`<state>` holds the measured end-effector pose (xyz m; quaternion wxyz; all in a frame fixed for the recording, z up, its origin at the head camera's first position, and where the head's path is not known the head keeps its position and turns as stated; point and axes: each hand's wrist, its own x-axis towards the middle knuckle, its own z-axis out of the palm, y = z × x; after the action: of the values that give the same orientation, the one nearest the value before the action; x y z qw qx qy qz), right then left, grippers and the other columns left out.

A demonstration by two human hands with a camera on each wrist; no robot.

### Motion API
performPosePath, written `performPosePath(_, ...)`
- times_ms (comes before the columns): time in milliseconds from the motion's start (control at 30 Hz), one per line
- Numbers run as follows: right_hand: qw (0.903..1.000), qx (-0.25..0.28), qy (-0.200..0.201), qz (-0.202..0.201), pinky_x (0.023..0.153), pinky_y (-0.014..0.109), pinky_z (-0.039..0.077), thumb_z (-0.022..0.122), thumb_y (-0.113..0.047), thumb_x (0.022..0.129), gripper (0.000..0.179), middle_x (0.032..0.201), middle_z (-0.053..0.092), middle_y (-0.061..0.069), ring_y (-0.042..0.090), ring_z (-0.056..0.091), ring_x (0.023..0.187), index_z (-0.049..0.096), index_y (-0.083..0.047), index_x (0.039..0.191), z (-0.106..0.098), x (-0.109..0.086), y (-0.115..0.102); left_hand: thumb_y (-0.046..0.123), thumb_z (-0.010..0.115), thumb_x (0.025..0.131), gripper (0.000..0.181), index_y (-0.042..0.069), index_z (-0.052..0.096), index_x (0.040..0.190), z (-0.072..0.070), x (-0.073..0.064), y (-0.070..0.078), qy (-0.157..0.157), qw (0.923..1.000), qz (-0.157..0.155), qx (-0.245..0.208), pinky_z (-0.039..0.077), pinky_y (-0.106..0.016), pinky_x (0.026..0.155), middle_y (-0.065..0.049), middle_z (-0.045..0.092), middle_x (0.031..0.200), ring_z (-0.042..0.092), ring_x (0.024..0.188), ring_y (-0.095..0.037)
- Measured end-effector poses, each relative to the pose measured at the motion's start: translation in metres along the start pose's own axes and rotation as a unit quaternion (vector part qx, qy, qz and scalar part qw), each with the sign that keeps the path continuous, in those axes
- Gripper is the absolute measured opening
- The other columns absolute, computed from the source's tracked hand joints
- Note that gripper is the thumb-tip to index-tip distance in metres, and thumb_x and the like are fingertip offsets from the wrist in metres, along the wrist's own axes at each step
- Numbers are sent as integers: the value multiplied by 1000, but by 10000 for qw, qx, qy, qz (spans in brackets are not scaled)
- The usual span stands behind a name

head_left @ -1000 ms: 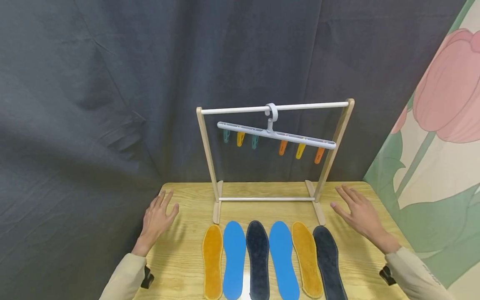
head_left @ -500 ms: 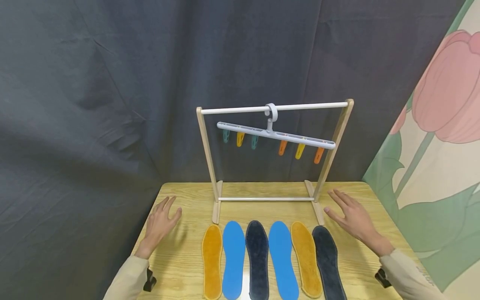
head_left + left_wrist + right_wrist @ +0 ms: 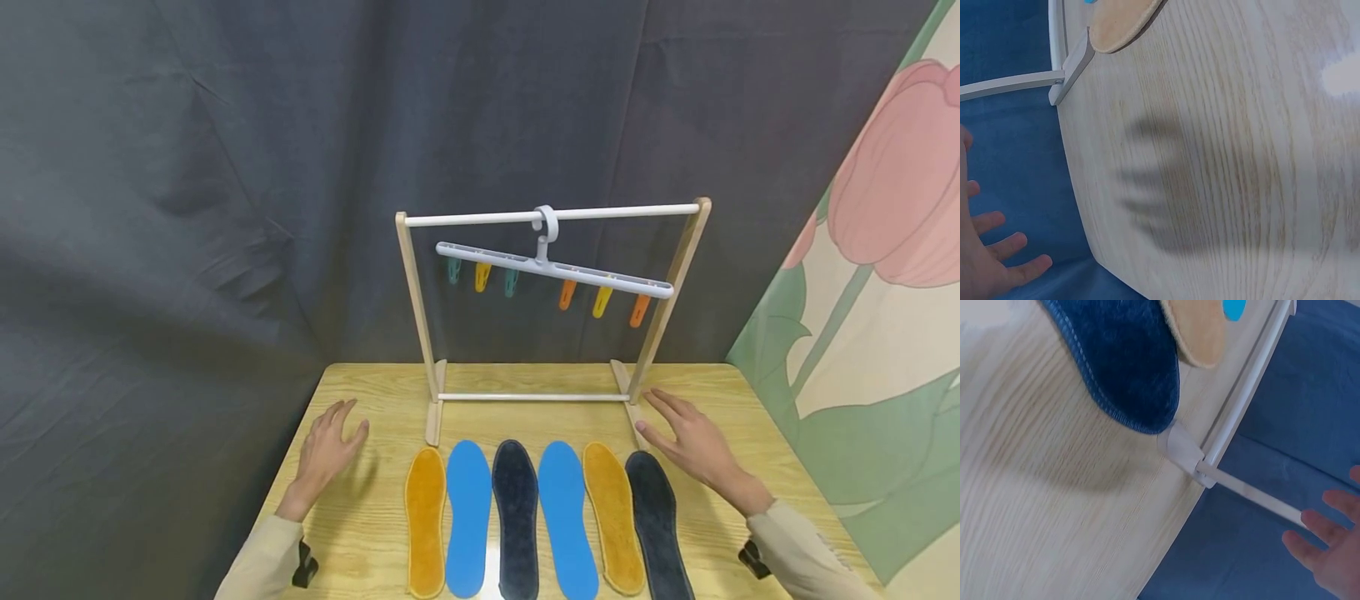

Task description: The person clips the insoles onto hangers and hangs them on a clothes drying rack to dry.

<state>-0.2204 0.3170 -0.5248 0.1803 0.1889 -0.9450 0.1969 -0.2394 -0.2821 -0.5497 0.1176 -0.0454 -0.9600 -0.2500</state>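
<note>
The left hand hovered near the left edge of the worktop, fingers loosely spread; the right hand, likewise spread, hovered beside the drying rack, toward the right edge. Between them lay six shoe insoles. The rack stood by the far edge, carrying a clip hanger.

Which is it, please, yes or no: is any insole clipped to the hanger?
No, all six insoles lie on the table.
</note>
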Motion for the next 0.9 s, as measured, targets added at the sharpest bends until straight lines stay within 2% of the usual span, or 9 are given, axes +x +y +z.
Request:
performPosePath(300, 9998, 175, -44, -99, 91, 67, 43, 70, -34, 93, 60, 139, 51, 25, 49, 50, 120, 53, 0, 140, 11, 0, -13, 47, 52, 100, 63, 7, 45, 147, 5, -3, 2, -10, 10000, 6, -80, 39, -70, 94, -26, 39, 149, 38, 130, -52)
performPosePath(500, 9996, 257, -66, -108, 91, 66, 43, 70, -33, 93, 60, 138, 52, 24, 48, 51, 120, 53, -1, 141, 17, 0, -16, 47, 54, 100, 62, 7, 45, 147, 9, -5, 3, -26, 9999, -61, -138, 44, -68, 91, -25, 43, 145, 42, 127, -50)
performPosePath(900, 9974, 582, -428, -44, 93, 68, 42, 69, -32, 94, 61, 142, 49, 22, 47, 48, 124, 49, -5, 145, 33, -6, -23, 46, 55, 99, 60, 8, 48, 146, 23, -11, 5, -150, 9996, -143, -181, 49, -62, 84, -22, 48, 141, 48, 122, -46)
